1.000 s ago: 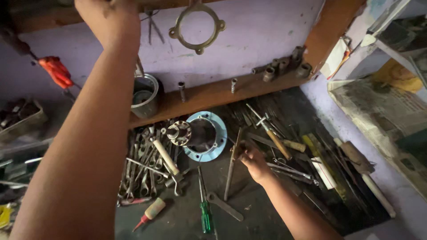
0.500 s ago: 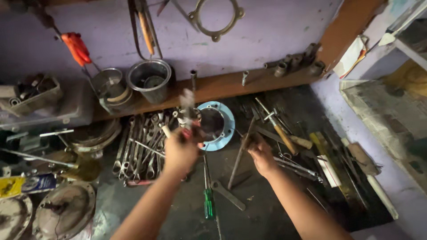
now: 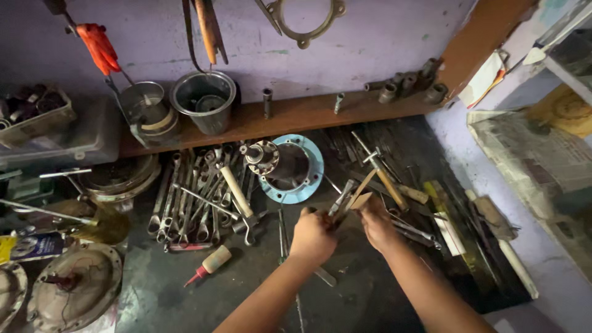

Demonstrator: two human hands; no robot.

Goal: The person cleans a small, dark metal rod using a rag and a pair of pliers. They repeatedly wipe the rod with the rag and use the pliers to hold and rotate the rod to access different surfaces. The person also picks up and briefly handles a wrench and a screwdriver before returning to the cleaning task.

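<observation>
At the left edge of the dark workshop bench (image 3: 185, 290): round grey metal motor covers (image 3: 74, 296) lying flat. Right of them, toward the middle: a spread of steel spanners (image 3: 185, 203) with a wooden-handled hammer (image 3: 237, 191) lying across, and a small red-tipped oil bottle (image 3: 209, 264) nearer the front edge. Beyond, against the back shelf: a light blue round flange with a dark motor housing (image 3: 290, 169).

Left hand (image 3: 314, 237): closing around the lower end of a slim grey metal hand tool (image 3: 342, 198), fingers curled tight. Right hand (image 3: 377, 223): gripping the same bundle just beside, together with a flat tan wooden strip (image 3: 361, 196); exact finger hold hidden. Tool standing above the bench middle, just right of the flange.

Holding well: keeping both hands close together, steadying the tool near its base, keeping tips clear of the flange.

Compared with half a second earlier: left hand having left the flange and joined the right; tool now sharing both hands.
</observation>
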